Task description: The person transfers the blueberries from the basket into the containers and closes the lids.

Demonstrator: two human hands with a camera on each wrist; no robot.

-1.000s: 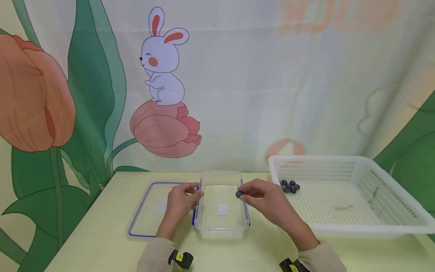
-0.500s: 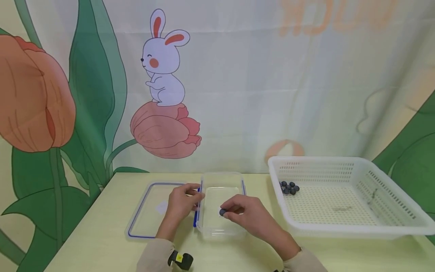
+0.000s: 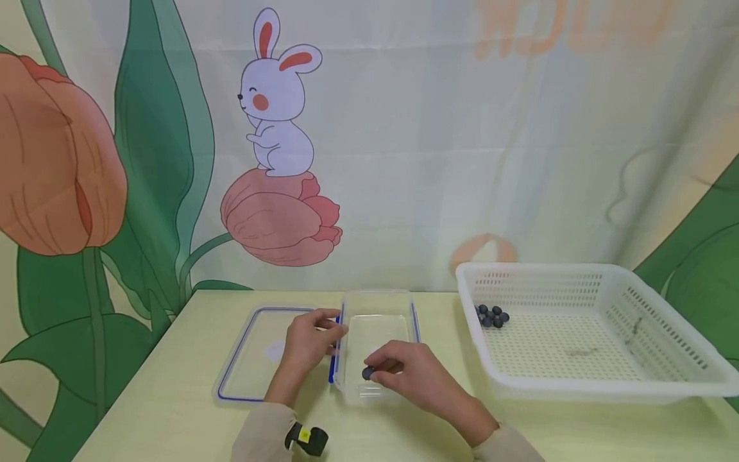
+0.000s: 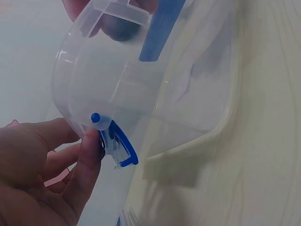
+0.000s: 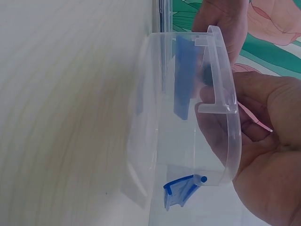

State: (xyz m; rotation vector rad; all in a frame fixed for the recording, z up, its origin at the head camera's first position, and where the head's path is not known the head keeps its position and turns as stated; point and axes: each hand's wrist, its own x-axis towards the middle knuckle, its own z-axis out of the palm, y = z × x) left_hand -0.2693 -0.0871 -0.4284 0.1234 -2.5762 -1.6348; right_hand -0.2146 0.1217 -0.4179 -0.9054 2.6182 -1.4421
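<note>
Pale wood-grain desk (image 3: 173, 410): right hand (image 3: 412, 378) pinches a dark round berry (image 3: 367, 373) inside a clear plastic box (image 3: 375, 305); left hand (image 3: 306, 346) grips its rim.

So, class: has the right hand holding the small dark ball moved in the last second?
Yes. The right hand carried the small dark ball leftward and down into the clear plastic box.

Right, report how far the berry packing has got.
Done: the lid is off, lying left of the clear container. In hand: the right hand pinches one blueberry low inside the container, while the left hand steadies its left edge. Left: a small cluster of blueberries remains in the white basket.
</note>
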